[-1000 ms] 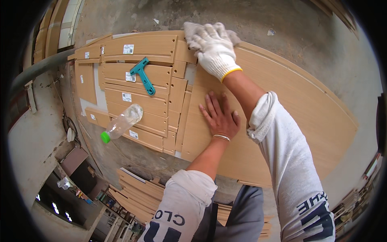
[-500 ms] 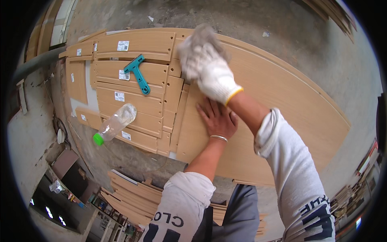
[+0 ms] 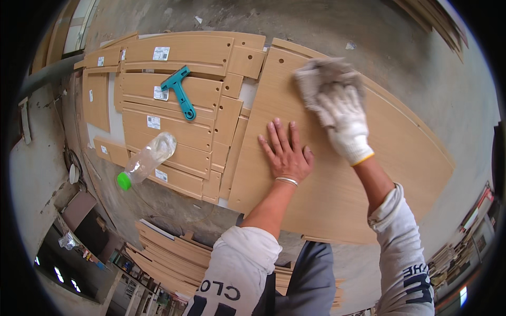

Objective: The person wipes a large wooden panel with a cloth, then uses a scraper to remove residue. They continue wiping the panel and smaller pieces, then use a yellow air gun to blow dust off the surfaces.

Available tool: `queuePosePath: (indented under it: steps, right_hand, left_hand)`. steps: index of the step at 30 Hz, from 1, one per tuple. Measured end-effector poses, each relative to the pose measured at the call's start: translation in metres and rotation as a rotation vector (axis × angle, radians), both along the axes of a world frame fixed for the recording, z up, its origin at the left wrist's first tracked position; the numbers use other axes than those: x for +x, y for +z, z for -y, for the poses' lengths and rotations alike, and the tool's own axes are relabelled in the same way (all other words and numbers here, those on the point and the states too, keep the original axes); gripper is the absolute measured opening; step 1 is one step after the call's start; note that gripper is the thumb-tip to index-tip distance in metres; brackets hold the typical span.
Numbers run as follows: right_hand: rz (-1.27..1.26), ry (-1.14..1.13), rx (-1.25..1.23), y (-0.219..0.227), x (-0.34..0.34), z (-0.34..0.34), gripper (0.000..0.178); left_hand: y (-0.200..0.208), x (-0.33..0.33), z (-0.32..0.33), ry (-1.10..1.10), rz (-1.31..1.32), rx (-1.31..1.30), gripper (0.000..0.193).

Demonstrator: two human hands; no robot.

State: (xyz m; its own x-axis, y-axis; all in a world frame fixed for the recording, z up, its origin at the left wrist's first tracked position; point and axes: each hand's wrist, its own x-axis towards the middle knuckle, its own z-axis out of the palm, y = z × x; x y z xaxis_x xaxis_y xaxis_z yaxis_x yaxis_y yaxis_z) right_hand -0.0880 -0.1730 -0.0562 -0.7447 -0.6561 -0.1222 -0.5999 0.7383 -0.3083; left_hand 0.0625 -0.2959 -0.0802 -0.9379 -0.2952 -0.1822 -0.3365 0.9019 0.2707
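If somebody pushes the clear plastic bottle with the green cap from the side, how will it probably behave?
The bottle lies on its side across the wood panels, so it would probably roll rather than slide. It looks clear and nearly empty, so it is likely light and easy to move. Its thin wall may dent under a firm squeeze.

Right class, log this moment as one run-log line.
left hand: bare, flat on large light-wood panel | right hand: white knit glove, pressing grey cloth to panel | nearby: teal plastic scraper
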Motion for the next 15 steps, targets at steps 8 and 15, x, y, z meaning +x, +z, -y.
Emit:
queuePosePath:
  steps: [8,15]
  right_hand:
    - [-0.174,-0.259,-0.013,-0.019,-0.033,0.042,0.059]
    - [-0.050,0.206,-0.072,0.013,-0.022,0.016,0.057]
  left_hand:
    - [0.002,-0.005,-0.006,-0.009,0.034,0.048,0.083]
    - [0.000,0.000,-0.001,-0.006,0.047,0.009,0.084]
